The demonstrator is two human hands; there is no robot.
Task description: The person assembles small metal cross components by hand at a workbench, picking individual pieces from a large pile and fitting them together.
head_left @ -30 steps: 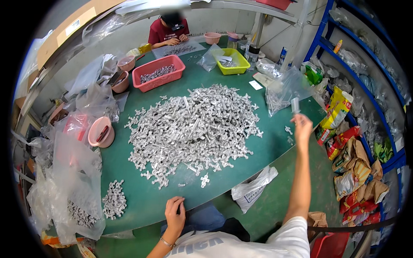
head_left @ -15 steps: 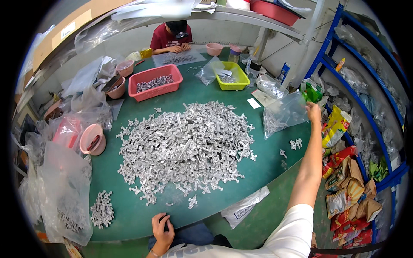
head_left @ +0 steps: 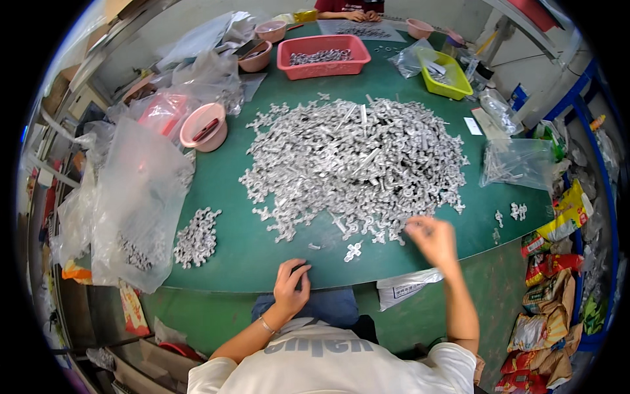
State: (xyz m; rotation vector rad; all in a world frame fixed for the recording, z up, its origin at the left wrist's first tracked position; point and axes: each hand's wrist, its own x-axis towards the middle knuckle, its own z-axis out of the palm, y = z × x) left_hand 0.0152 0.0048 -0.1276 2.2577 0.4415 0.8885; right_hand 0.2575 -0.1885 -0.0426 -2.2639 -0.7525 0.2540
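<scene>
A large heap of silvery cross-shaped metal pieces (head_left: 354,161) covers the middle of the green table. At its near right edge, my right hand (head_left: 434,241) is closed in a pinch over the outermost pieces; whatever its fingertips hold is too small to make out. By the table's near edge is my left hand (head_left: 291,287), its fingers curled in; a dark spot shows at the fingertips, and I cannot tell what it is. One loose cross piece (head_left: 353,251) lies between my hands, in front of the heap. A smaller pile of cross pieces (head_left: 197,238) sits at the left.
A pink tray (head_left: 323,68) of metal parts and a yellow-green basket (head_left: 447,79) stand behind the heap. A pink bowl (head_left: 203,127) and plastic bags (head_left: 141,197) crowd the left. A clear bag (head_left: 518,161) lies at the right. Across the table, a person handles small parts.
My right hand has left the clear bag at the far right and come back to the heap's near edge. My left hand stays at the table edge. The view has shifted.
</scene>
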